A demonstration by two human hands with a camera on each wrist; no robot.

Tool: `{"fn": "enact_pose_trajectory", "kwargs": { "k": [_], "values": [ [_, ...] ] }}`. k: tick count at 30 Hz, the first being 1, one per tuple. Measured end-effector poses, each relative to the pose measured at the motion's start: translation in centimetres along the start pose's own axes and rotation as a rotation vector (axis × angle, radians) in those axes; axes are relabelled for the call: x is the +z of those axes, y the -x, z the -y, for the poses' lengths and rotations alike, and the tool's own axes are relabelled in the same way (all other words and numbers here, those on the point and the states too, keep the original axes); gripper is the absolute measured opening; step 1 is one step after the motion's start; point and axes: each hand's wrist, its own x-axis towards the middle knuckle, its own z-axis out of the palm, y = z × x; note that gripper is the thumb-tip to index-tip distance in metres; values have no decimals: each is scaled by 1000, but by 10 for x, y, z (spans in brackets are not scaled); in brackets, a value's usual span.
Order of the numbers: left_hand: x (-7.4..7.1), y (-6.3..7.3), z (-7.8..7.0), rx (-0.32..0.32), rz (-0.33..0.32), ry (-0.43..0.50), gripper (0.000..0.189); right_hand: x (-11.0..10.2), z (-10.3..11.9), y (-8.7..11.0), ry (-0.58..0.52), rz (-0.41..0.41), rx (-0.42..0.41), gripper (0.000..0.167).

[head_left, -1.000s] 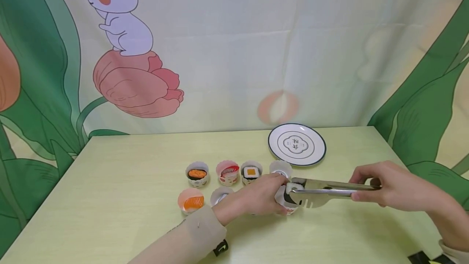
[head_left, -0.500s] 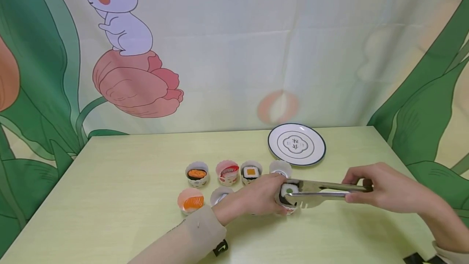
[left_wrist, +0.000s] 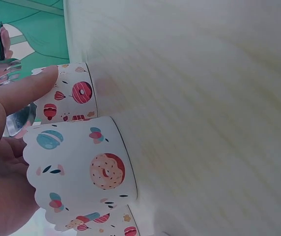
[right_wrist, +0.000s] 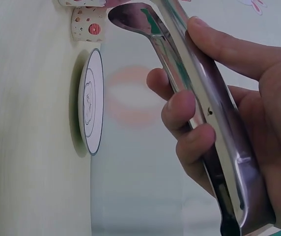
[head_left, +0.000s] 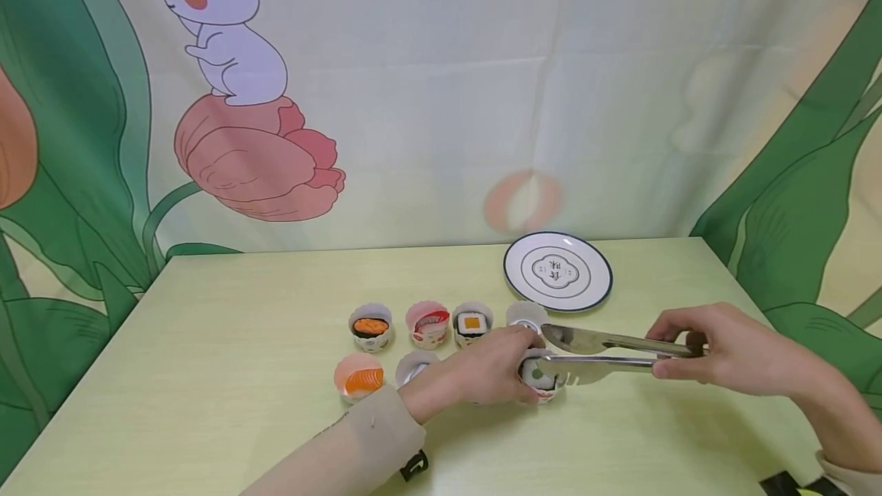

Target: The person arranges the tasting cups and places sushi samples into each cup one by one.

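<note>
My left hand [head_left: 494, 366] holds the rightmost front paper cup [head_left: 549, 395] between thumb and fingers. In the left wrist view, one finger lies along the printed side of that cup [left_wrist: 71, 96]. Inside the cup sits a white sushi roll [head_left: 537, 375] with a green centre. My right hand [head_left: 730, 350] grips metal tongs [head_left: 620, 362] by their handle, thumb on one arm and fingers on the other in the right wrist view. The tongs' arms are spread; the lower tip lies over the cup and the upper one beyond its rim.
Several paper cups stand in two rows. They include an orange-topped sushi [head_left: 370, 326], a red-topped one [head_left: 432, 320], a square-topped one [head_left: 472, 323] and a salmon one [head_left: 365, 381]. A round white plate [head_left: 558, 272] lies behind, near the curtain [head_left: 427, 136].
The sushi roll went from between the tongs' tips down into the cup. The tongs then spread apart and let it go. The left hand stayed on the cup.
</note>
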Motion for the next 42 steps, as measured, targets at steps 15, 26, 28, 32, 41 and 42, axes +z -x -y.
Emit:
{"fn": "enact_pose_trajectory", "kwargs": {
  "k": [15,26,28,32,41,42],
  "values": [
    [1,1,1,-3,1,-14,57,-1,-8,0,-115,27,113,16],
    [-1,3,1,6,10,-50,66,-2,-17,0,-142,-61,240,24],
    [-1,3,0,2,13,-50,68,-1,-18,0,-153,-88,256,25],
    [-3,4,0,-4,13,-48,69,-1,-20,1,-149,-144,292,27],
    [-10,7,-1,-7,21,-29,69,-2,-29,3,-93,-212,363,38],
    [-11,8,0,-5,26,-25,69,-2,-30,3,-91,-220,369,39]
  ]
}}
